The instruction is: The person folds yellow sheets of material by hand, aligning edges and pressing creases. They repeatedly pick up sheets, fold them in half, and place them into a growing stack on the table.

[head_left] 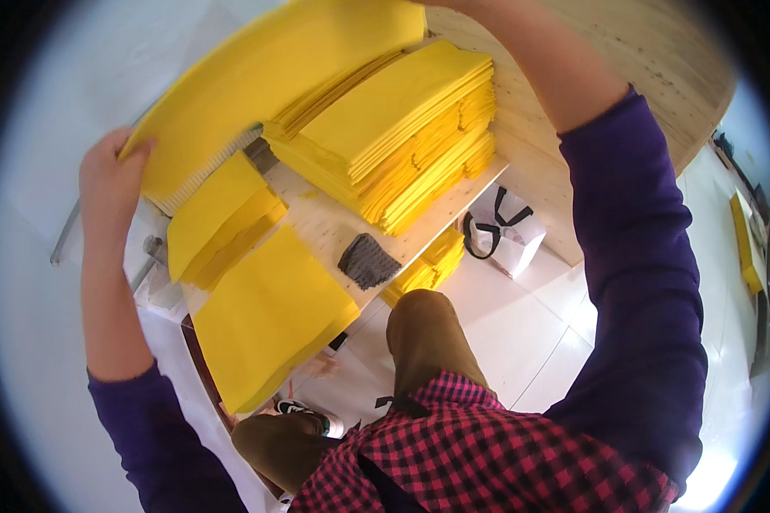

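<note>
A large, smooth yellow sheet [257, 81] is raised and bowed across the upper left. My left hand [115, 167] is closed on its left edge, thumb against the near face. The edge of my right hand [455, 3] shows at the top of the picture by the sheet's far right end; its fingers are cut off. Below the sheet, a row of pale ridges [210, 171] runs along a bar. Close to my left forearm lie a small yellow stack [222, 214] and a wider flat yellow stack [274, 316].
Tall piles of folded yellow sheets [402, 111] stand on the wooden table [316, 205] beside a wooden panel [539, 188]. A dark grey cloth [369, 261] lies at the table edge. On the tiled floor are a white bag [518, 231] with black handles and more yellow pieces [436, 262].
</note>
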Demonstrator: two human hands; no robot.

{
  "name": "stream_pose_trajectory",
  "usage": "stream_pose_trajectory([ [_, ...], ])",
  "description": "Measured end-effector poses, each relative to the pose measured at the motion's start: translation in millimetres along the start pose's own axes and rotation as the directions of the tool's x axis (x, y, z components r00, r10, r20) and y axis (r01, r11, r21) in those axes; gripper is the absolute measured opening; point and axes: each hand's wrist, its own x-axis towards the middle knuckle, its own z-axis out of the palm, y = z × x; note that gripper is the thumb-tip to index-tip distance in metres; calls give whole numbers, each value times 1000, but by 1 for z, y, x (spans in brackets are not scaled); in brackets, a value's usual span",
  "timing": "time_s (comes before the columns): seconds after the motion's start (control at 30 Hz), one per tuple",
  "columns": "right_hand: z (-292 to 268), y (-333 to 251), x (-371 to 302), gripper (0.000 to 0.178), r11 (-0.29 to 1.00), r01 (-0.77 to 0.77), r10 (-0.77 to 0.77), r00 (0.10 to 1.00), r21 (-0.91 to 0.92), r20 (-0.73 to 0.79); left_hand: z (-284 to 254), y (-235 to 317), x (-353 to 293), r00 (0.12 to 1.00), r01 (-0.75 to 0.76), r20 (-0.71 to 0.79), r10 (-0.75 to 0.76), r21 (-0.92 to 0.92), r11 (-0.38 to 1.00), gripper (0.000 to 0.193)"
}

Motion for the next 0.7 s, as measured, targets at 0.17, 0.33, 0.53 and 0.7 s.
stream_pose_trajectory([
  [0.17, 21, 82, -35, 24, 998, 33, -48, 932, -50, -360, 95, 44, 14, 786, -288, -490, 376, 248, 925, 15],
  [0.33, 97, 116, -132, 20, 932, -301, 296, 954, -201, -56, 196, 85, -30, 896, -398, -151, 418, 148, 906, 22],
  [0.53, 134, 140, -176, 16, 961, -266, 256, 960, -75, -117, 211, 92, -54, 884, -466, -59, 464, -21, 885, 25],
  [0.7, 131, 156, -164, 20, 979, -188, 176, 973, -75, -146, 199, 91, -53, 863, -502, -124, 490, -88, 861, 34],
])
